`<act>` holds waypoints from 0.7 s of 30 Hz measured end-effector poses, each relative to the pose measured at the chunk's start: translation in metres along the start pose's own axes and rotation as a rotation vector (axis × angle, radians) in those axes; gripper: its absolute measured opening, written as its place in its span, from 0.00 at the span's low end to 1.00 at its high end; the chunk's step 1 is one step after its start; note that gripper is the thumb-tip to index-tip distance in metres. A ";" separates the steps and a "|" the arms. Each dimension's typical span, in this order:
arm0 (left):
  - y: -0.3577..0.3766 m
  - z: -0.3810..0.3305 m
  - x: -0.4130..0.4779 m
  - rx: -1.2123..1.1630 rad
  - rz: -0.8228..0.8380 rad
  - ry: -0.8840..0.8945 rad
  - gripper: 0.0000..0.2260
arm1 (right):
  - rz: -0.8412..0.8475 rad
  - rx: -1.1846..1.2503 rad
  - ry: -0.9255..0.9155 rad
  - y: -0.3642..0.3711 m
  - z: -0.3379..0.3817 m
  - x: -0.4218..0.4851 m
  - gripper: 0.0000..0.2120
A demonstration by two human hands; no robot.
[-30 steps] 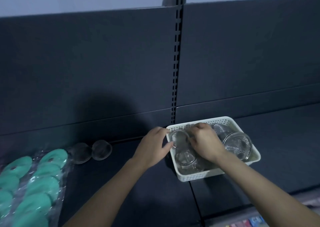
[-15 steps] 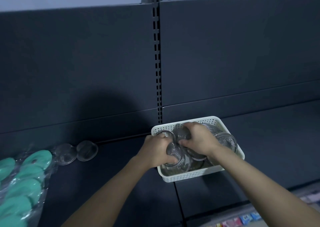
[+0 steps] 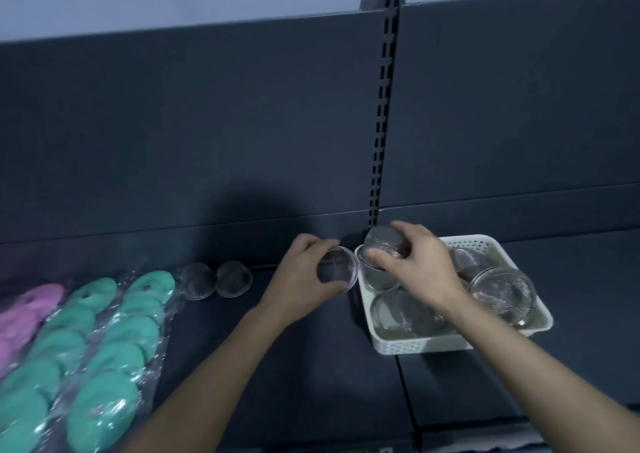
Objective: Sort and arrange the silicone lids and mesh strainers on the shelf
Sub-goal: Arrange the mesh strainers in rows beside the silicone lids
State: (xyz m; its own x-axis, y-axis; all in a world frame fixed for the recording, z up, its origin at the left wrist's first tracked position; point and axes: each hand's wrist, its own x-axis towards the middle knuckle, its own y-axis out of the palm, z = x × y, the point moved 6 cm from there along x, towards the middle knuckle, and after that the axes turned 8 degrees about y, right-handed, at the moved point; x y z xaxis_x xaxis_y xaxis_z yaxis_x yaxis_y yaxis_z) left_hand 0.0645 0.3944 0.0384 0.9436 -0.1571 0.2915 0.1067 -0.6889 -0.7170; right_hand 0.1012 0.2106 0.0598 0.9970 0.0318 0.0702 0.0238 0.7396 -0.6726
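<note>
1. Mesh strainer point(image 3: 337, 269) is in your left hand point(image 3: 304, 279), fingers curled round its rim, open side tilted toward the camera. You hold it over the shelf point(image 3: 311, 376), just left of the white basket point(image 3: 433, 346).
2. Your right hand point(image 3: 420, 265) grips a second strainer point(image 3: 382, 241) from above, dome side up, fingers and thumb wrapped round it. It's over the basket's back-left corner, directly above a third strainer point(image 3: 377, 277). Can't tell if those two touch.
3. The basket stands on the shelf, at the foot of the slotted upright point(image 3: 381, 106). More lie inside it: a large strainer point(image 3: 502, 293) on the right and a front strainer point(image 3: 405, 314) at front-left.
4. Two shelf strainers point(image 3: 197, 281) lie side by side at the back of the shelf, left of your left hand and apart from it.
5. Teal lids point(image 3: 104, 314) in clear bags lie in rows at far left. Pink lids point(image 3: 24, 310), also bagged, lie beside them at the frame edge.
</note>
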 end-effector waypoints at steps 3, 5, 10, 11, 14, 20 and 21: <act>-0.021 0.022 -0.021 0.067 -0.013 -0.072 0.30 | 0.044 0.014 -0.018 0.027 0.020 -0.010 0.32; -0.034 0.040 -0.036 0.104 -0.023 -0.129 0.30 | 0.081 0.009 -0.044 0.049 0.032 -0.017 0.31; -0.066 0.088 -0.070 0.184 -0.038 -0.239 0.28 | 0.236 -0.012 -0.062 0.113 0.057 -0.032 0.29; -0.072 0.097 -0.076 0.206 -0.031 -0.253 0.28 | 0.268 -0.021 -0.061 0.126 0.061 -0.034 0.29; -0.086 0.125 -0.092 0.267 0.002 -0.314 0.27 | 0.363 -0.033 -0.044 0.160 0.067 -0.040 0.27; -0.101 0.172 -0.113 0.333 0.088 -0.413 0.28 | 0.450 -0.130 -0.032 0.213 0.077 -0.043 0.31; -0.101 0.179 -0.115 0.338 0.111 -0.424 0.29 | 0.458 -0.137 -0.040 0.220 0.079 -0.043 0.27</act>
State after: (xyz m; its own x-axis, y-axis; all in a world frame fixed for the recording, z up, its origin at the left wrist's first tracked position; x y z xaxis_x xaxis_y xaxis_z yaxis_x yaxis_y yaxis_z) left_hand 0.0010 0.6084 -0.0363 0.9910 0.1308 -0.0275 0.0285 -0.4079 -0.9126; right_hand 0.0580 0.4255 -0.0327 0.9037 0.3615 -0.2293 -0.4049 0.5479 -0.7320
